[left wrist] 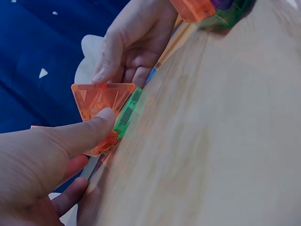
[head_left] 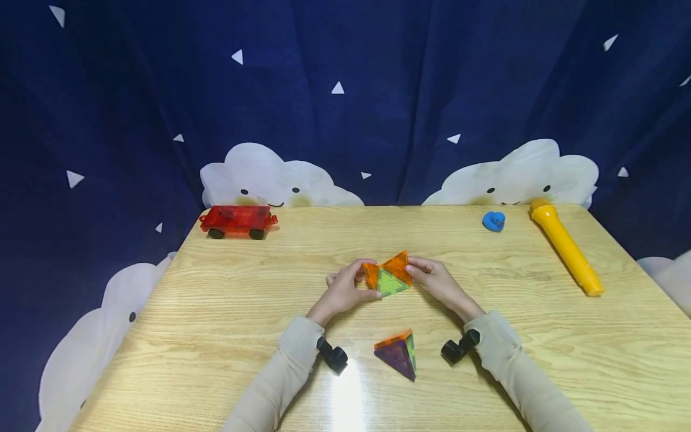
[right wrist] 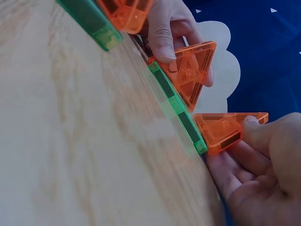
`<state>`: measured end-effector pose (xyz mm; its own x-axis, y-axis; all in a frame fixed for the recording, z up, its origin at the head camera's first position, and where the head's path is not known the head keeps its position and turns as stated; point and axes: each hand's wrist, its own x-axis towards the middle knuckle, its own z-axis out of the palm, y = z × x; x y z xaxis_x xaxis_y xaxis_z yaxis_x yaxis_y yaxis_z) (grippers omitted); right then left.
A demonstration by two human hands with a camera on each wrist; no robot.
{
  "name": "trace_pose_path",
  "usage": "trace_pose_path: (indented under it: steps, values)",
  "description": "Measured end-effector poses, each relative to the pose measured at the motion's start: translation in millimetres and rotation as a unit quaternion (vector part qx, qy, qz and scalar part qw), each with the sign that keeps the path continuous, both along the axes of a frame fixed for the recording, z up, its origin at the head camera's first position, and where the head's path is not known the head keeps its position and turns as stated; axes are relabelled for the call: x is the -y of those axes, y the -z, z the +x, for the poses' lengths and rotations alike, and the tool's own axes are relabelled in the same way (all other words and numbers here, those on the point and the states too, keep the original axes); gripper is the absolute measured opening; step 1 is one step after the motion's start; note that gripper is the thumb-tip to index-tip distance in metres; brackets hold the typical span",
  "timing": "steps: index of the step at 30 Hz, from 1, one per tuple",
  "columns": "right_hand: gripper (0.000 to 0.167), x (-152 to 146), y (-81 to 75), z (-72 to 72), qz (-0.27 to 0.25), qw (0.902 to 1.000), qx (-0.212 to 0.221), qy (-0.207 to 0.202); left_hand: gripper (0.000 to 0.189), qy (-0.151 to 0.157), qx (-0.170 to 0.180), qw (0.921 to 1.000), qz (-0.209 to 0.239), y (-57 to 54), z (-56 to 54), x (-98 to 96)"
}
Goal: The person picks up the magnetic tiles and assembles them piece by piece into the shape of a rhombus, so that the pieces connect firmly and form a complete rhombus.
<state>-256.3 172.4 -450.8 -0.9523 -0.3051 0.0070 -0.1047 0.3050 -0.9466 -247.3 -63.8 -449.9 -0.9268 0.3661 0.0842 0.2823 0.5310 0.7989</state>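
Observation:
A green triangular magnetic tile (head_left: pixel 391 284) lies at mid-table between the two hands, low against the wood. On its left side stands an orange triangular magnetic tile (right wrist: pixel 190 70), pinched by the left hand (head_left: pixel 343 291) between thumb and fingers. Along the green tile's right side, the right hand (head_left: pixel 439 282) pinches a second orange triangular tile (right wrist: pixel 223 129), thumb on its face and fingers beneath. The two orange tiles tilt up from the green one. Nearer the person, between the forearms, rests a small pyramid of tiles (head_left: pixel 398 358) with purple, orange and green faces.
At the back left stands a red toy car base (head_left: pixel 237 221) with black wheels. A blue rubber duck (head_left: pixel 493 221) sits at the back right, beside a long yellow tube-shaped toy (head_left: pixel 567 247). A dark blue curtain (head_left: pixel 378 120) hangs behind the wooden table (head_left: pixel 227 324).

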Motion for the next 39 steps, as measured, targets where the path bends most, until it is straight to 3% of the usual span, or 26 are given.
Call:
trace_pose_path:
  steps: [22,32,39]
  values:
    - [0.042,4.5,-1.6,3.6,0.035,0.9992,-0.009,-0.02,0.064,-0.007,-0.003,0.9997,0.025,0.4,5.5,-11.8]
    - [0.038,2.6,-0.3,1.9,-0.009,0.9943,-0.101,-0.031,0.063,-0.01,-0.006,0.9998,0.018,0.7,5.9,-13.0]
    - [0.036,4.6,-3.4,2.8,0.012,0.9899,-0.139,-0.029,0.064,-0.01,-0.006,0.9998,0.016,-0.7,6.2,-13.0]
